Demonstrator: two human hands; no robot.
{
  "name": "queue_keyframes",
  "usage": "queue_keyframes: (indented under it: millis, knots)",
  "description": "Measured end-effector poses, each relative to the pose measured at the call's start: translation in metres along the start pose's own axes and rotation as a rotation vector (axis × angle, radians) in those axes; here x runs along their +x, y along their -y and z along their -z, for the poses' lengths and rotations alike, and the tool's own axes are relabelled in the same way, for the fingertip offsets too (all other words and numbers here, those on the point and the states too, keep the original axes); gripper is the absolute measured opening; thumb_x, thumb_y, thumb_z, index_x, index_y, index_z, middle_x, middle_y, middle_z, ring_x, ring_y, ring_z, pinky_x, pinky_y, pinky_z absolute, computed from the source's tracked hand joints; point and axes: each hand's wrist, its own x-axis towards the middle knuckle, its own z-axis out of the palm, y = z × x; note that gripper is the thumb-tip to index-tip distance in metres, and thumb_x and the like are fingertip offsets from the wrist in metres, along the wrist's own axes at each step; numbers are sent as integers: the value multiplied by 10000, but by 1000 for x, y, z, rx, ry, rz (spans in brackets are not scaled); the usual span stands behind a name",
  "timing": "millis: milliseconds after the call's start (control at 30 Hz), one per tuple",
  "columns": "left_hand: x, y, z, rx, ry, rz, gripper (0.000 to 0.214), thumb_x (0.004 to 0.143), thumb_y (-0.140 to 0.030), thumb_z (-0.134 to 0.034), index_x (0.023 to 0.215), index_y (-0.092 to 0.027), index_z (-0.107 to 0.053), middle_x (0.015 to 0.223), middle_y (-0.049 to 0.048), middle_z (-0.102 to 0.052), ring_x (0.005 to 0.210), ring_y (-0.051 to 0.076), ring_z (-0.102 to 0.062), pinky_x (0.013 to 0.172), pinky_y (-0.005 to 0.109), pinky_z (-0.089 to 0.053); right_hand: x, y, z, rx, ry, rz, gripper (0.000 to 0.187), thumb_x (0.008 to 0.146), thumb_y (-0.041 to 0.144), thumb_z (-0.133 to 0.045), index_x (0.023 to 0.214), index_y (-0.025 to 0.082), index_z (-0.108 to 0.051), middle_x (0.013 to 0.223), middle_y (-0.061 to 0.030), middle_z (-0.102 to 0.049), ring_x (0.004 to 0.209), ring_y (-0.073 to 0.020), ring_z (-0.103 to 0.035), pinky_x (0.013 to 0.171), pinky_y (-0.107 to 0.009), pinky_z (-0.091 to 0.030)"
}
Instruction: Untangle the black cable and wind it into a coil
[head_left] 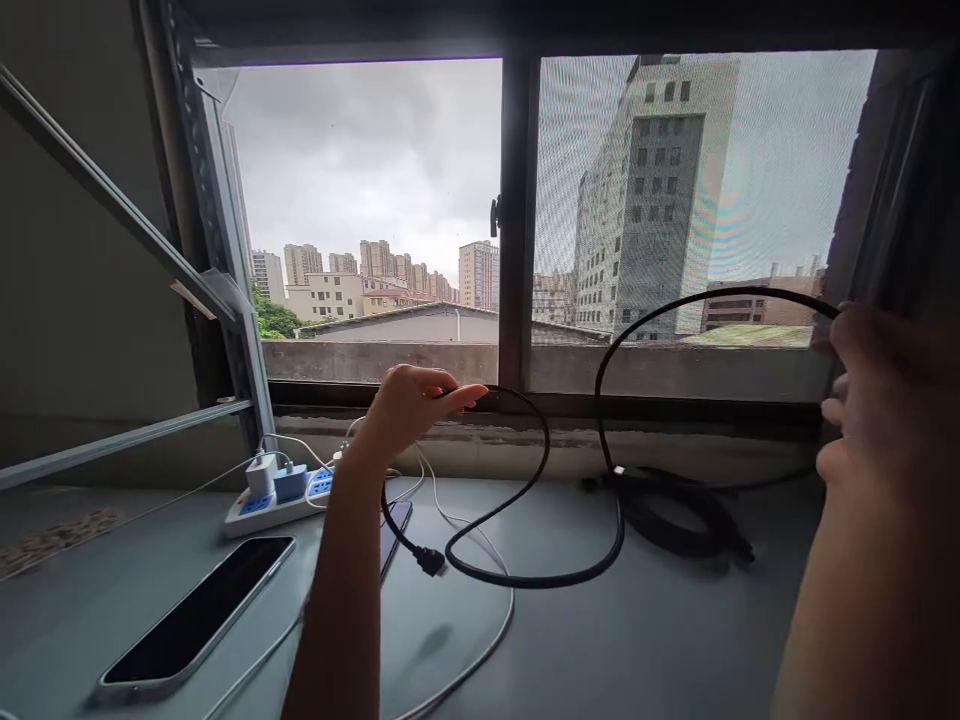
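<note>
1. Grey daylight is coming through the window (367,200) behind the worktop (600,650) in the head view, leaving the right side of the scene dim.
2. Both hands are holding the black cable (555,582) up: the left hand (416,405) is pinching it between thumb and fingers, and the right hand (870,390) is gripping the end of its high arch. Between them, it is sagging in loose bends above the worktop.
3. Those bends could be kinking or crossing into a knot if the hands were closing together unevenly.
4. Below the left hand, a connector (430,562) is hanging free; a swing could be hooking it on the white cord (513,600) and tugging at it.
5. Near the tied coil (667,540), the cable is passing so close that snagging looks possible; whether they are touching, I cannot tell.
6. On the left, the phone (199,615), power strip (277,515) and metal frame (259,380) are crowding the left arm. Bare worktop is lying open at front centre, while the window wall is limiting forward reach.
</note>
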Motion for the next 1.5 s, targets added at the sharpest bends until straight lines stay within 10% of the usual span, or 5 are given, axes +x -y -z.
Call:
queue_keyframes:
  millis: [467,700,933,1167,1500]
  knots:
    - [-3,-32,-40,-391,669,126,434,625,-378,-807,670,-164,-432,689,-17,-414,616,116,-404,516,210,-317,22,-10,-2,429,-125,-77,259,702,65,-565,895,203,-671,713,25,-526,426,-20,-201,325,-159,-86]
    - [1,-33,-59,-261,233,-88,194,755,-167,-586,859,-201,-426,619,-61,-372,570,108,-346,628,228,-383,19,-18,1,28,10,244,274,714,272,-683,963,181,-749,733,-64,-656,486,-78,-385,447,-276,-236]
    - [2,-51,-75,47,-238,-324,568,730,-175,-762,1182,-228,-422,1098,63,-556,1022,227,-524,943,401,-358,-11,-18,-26,-153,608,297,366,764,461,-674,1025,209,-724,817,-57,-700,704,-160,-615,595,-284,-465]
    - [1,-57,-77,91,-259,-143,559,654,-8,-663,1129,-252,-497,975,4,-633,867,201,-600,773,320,-424,-47,-12,-44,-70,1274,370,611,713,216,-728,1277,325,-519,1043,11,-664,949,-152,-625,823,-265,-506]
    - [-3,-75,-73,-269,-480,79,37,742,-177,-621,754,-204,-600,412,-75,-425,379,87,-322,447,215,-287,-40,-20,-51,-162,1102,368,337,766,205,-620,1096,272,-630,905,4,-670,776,-134,-609,603,-219,-472]
